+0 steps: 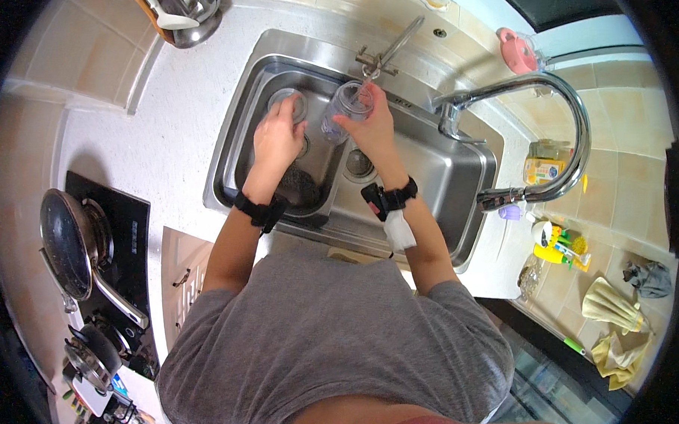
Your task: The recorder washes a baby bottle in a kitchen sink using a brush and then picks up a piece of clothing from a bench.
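Note:
My right hand (374, 124) grips a clear plastic jar (336, 125) around its rim, tilted over the divider of the stainless steel sink (427, 164). A slim metal tap (395, 47) points down at the jar's mouth, and what looks like a thin stream of water falls there. Over the left basin, my left hand (279, 130) has its fingers on a round, translucent lid (286, 104); its fingertips curl at the lid's edge. Below it, a drain in the basin is partly hidden by the hand. Both wrists wear black straps with small devices.
A large curved chrome faucet (571, 108) arches over the right side of the sink. At left, a frying pan (66, 244) stands on the black hob (133, 247). Yellow bottles (548, 254) and a purple cup (509, 212) line the right wall. A metal pot (198, 32) stands back left.

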The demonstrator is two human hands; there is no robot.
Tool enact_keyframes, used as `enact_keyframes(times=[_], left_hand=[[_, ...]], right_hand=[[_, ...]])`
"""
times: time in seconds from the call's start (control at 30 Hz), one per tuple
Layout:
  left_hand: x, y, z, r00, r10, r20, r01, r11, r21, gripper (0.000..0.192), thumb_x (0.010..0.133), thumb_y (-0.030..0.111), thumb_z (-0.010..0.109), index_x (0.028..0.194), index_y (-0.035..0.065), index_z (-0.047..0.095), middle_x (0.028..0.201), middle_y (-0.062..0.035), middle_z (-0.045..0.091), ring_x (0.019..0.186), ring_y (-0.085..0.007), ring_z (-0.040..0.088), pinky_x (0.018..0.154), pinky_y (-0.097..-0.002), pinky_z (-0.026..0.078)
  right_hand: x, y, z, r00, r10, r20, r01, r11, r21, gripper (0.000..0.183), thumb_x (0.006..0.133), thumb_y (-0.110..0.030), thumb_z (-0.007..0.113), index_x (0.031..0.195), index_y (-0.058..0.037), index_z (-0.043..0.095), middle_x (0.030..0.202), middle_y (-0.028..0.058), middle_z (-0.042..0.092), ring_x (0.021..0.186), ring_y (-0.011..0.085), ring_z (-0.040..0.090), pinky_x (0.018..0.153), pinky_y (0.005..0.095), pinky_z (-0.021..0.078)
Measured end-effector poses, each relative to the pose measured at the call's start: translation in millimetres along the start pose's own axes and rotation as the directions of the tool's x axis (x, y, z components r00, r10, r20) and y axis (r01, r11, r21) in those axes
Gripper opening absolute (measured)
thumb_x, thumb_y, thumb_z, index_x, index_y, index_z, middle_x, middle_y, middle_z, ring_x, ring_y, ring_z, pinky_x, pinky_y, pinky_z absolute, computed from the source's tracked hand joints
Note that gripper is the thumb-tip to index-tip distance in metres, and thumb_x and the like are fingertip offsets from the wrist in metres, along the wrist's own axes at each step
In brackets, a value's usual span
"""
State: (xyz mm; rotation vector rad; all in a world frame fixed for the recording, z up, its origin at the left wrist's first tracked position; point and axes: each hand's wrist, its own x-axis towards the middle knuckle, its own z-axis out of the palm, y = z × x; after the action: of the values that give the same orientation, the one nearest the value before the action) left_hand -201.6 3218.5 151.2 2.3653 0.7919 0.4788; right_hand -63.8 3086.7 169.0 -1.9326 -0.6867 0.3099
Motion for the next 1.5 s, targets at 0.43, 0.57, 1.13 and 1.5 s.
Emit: enact_keyframes(times=[0.43, 0.57, 1.13, 1.5], left_hand=[[1.3, -5.5, 6.5, 0.998, 0.065, 0.024, -0.063, 0.993, -0.098, 0.047, 0.073, 0.014, 0.073, 0.115, 0.0067, 0.055, 0.123, -0.0160, 0.050, 0.108, -0.0361, 0.053, 0.086, -0.0399, 0.047], [-3.7, -1.8, 5.3, 0.987, 0.159, -0.006, -0.159, 0.984, -0.077, 0.050, 0.070, 0.013, 0.075, 0.115, 0.0063, 0.055, 0.123, -0.0156, 0.051, 0.105, -0.0351, 0.055, 0.085, -0.0387, 0.048], [1.0, -11.5, 12.1, 0.989, 0.143, -0.032, -0.145, 0.988, -0.049, 0.050, 0.073, 0.011, 0.072, 0.118, 0.0037, 0.053, 0.125, -0.0159, 0.049, 0.103, -0.0340, 0.056, 0.083, -0.0387, 0.049], [4.8, 22.8, 42.9, 0.991, 0.120, 0.063, -0.106, 0.977, -0.187, 0.098, 0.056, 0.030, 0.083, 0.136, 0.0066, 0.030, 0.122, -0.0191, 0.053, 0.108, -0.0371, 0.054, 0.089, -0.0433, 0.046]], right_hand=[[12.3, 3.8, 11.4, 0.994, -0.090, -0.061, 0.090, 0.996, -0.006, 0.087, 0.058, -0.018, 0.085, 0.129, 0.0023, 0.040, 0.122, 0.0200, 0.053, 0.109, 0.0296, 0.055, 0.093, 0.0359, 0.0434], [-3.6, -5.2, 0.8, 0.997, -0.014, -0.082, 0.008, 0.997, -0.071, 0.086, 0.057, -0.017, 0.085, 0.128, 0.0026, 0.041, 0.122, 0.0196, 0.053, 0.110, 0.0286, 0.054, 0.094, 0.0358, 0.0431], [16.1, 9.8, -0.1, 0.987, -0.139, -0.085, 0.134, 0.989, -0.064, 0.083, 0.060, -0.021, 0.084, 0.127, 0.0032, 0.042, 0.120, 0.0185, 0.053, 0.110, 0.0276, 0.054, 0.090, 0.0353, 0.0449], [-1.9, 16.9, 9.9, 1.000, -0.008, -0.005, 0.009, 0.994, 0.109, 0.087, 0.060, -0.026, 0.086, 0.129, 0.0025, 0.042, 0.113, 0.0112, 0.058, 0.100, 0.0194, 0.055, 0.082, 0.0316, 0.0471]])
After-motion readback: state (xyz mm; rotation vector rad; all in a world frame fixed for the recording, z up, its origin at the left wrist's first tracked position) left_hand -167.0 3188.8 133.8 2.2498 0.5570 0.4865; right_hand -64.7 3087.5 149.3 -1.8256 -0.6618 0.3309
